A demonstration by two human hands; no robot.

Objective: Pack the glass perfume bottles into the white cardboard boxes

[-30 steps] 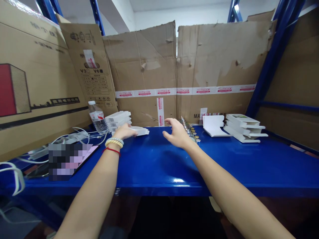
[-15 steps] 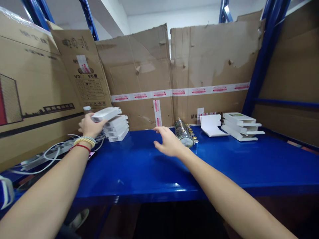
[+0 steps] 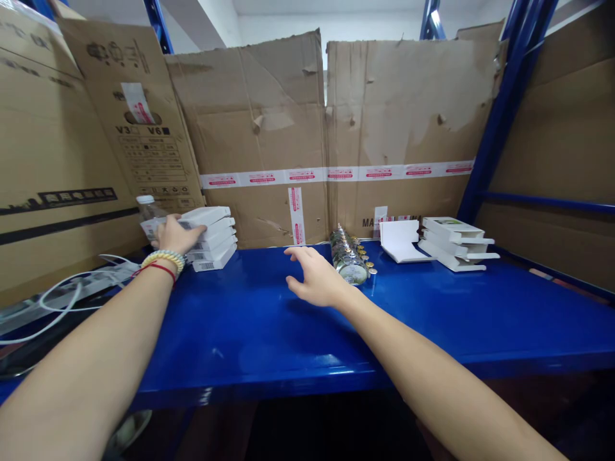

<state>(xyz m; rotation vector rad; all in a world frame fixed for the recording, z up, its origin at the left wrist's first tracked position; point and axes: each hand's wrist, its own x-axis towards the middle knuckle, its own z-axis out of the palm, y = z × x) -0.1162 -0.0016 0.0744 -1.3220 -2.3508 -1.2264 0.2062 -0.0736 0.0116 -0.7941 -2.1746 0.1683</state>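
Observation:
On the left of the blue table, my left hand point(image 3: 175, 235) is closed around the left end of the top white box point(image 3: 207, 214) in a neat stack of several flat white boxes point(image 3: 216, 251). Its thumb lies against the near side; some fingers are hidden behind. My right hand point(image 3: 312, 275) hovers over the middle, empty, with thumb and fingers apart. Just right of it stands a row of round, clear, shiny pieces point(image 3: 353, 272) with gold and silver knobs, whose kind I cannot make out.
A clear bottle point(image 3: 147, 208) with a white cap stands behind my left hand. White cables point(image 3: 62, 307) and a power strip lie at the left edge. An opened white box point(image 3: 401, 242) and stacked white trays point(image 3: 456, 246) sit at right. Cardboard sheets point(image 3: 264, 141) wall the back.
The top white box, tilted and off line before, now lies flush on the stack, my left hand still on it. My right hand stays empty. The view has shifted slightly.

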